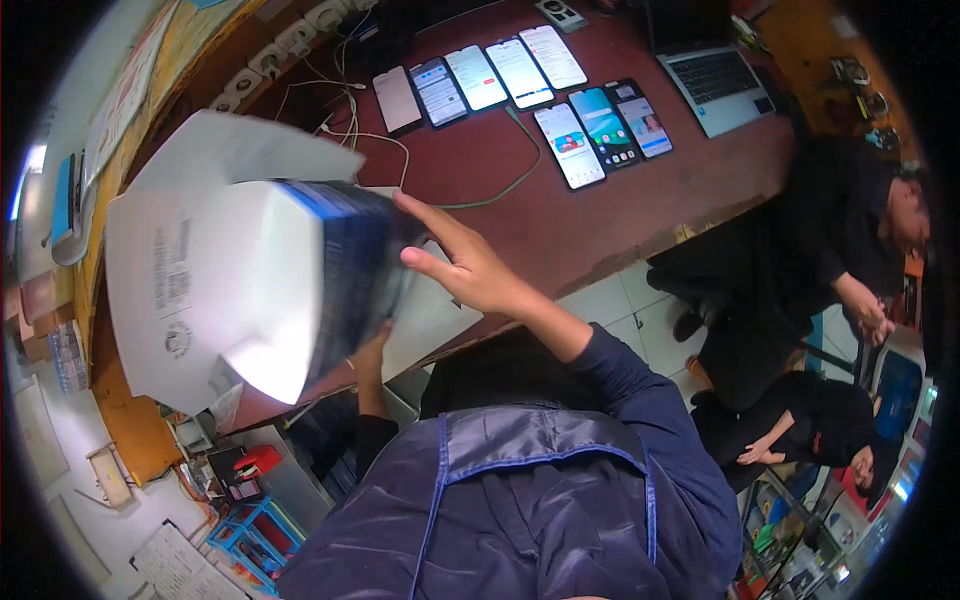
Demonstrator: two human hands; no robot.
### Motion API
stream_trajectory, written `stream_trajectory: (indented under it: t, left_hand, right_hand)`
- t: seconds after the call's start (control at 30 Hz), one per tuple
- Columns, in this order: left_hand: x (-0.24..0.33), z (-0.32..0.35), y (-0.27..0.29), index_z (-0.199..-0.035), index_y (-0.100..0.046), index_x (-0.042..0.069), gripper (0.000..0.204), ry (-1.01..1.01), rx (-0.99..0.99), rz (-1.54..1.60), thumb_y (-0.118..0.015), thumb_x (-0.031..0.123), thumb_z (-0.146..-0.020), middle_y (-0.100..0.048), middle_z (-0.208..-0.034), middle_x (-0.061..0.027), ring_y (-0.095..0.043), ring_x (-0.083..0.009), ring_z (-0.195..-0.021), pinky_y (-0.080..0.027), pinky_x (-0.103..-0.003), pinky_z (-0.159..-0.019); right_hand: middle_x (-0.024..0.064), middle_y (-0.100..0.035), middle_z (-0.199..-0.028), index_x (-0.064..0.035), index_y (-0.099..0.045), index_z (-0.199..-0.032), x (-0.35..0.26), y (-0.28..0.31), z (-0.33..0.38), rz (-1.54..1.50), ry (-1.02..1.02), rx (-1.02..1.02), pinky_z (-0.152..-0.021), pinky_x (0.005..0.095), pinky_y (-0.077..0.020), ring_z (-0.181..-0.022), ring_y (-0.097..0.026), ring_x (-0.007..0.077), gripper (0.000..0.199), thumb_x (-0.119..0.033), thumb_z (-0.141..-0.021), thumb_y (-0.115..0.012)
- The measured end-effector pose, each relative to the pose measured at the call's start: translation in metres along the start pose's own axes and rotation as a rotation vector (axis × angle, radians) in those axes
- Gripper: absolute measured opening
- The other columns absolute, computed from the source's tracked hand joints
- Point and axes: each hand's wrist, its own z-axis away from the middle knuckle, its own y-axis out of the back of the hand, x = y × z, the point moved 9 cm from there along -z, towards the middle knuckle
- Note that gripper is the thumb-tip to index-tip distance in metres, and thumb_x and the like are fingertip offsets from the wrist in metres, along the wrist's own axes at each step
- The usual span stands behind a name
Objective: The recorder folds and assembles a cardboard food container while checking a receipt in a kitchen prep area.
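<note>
pale floor tiles (612, 294) spread beside the dark red desk (640, 225), and a blue rack (240, 530) stood near its left end.

Likely a phone shop — phones (518, 73), laptop (712, 80).

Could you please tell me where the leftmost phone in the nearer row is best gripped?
Probably pinch the phone by its near-end corners, coming from the person's side: it lies flat, screen up, and that end juts nearer than the neighbouring phone, which crowds its right edge.
</note>
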Motion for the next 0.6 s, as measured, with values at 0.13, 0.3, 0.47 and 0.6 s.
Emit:
stream_trajectory:
  t: [0.13, 0.3, 0.47, 0.6]
  left_hand:
    - [-0.006, -0.018, 0.072, -0.118, -0.049, -0.011, 0.088, -0.081, 0.677, 0.434, -0.083, 0.044, -0.059, -0.052, -0.121, -0.0248, -0.047, -0.0342, -0.115, -0.03, -0.04, -0.102]
    - [0.03, -0.047, 0.118, -0.114, -0.042, -0.01, 0.066, -0.443, 0.846, 1.121, -0.08, 0.003, -0.063, -0.057, -0.103, -0.0224, -0.06, -0.0272, -0.08, -0.05, -0.033, -0.066]
    - [0.034, -0.078, 0.131, -0.119, -0.037, -0.003, 0.066, -0.169, 0.786, 1.207, -0.077, 0.01, -0.068, -0.055, -0.102, -0.0175, -0.06, -0.0245, -0.076, -0.053, -0.031, -0.045]
    - [0.035, -0.087, 0.13, -0.114, -0.036, 0.001, 0.06, -0.144, 0.762, 1.279, -0.076, 0.013, -0.071, -0.053, -0.108, -0.0144, -0.06, -0.0245, -0.089, -0.053, -0.034, -0.056]
  right_hand:
    - [0.0216, -0.038, -0.137, -0.0061, -0.038, -0.135, 0.049, 0.056, -0.033, 0.512, 0.02, 0.127, -0.105, 0.0452, -0.0272, -0.129, -0.032, 0.0376, 0.06, -0.039, -0.087, -0.055]
    - [0.0313, -0.047, -0.121, -0.0001, -0.049, -0.123, 0.104, 0.222, -0.097, 1.241, 0.046, 0.513, -0.104, 0.0493, -0.0281, -0.12, -0.04, 0.0431, 0.047, -0.024, -0.083, -0.058]
    - [0.0205, -0.023, -0.146, -0.0184, -0.039, -0.137, 0.151, 0.303, -0.173, 1.498, -0.258, 0.533, -0.102, 0.0669, -0.0095, -0.138, -0.007, 0.0377, 0.064, -0.058, -0.086, -0.043]
    - [0.0187, -0.013, -0.149, -0.0233, -0.033, -0.14, 0.168, 0.312, -0.213, 1.537, -0.341, 0.456, -0.103, 0.0656, -0.0044, -0.139, 0.002, 0.0357, 0.075, -0.07, -0.082, -0.034]
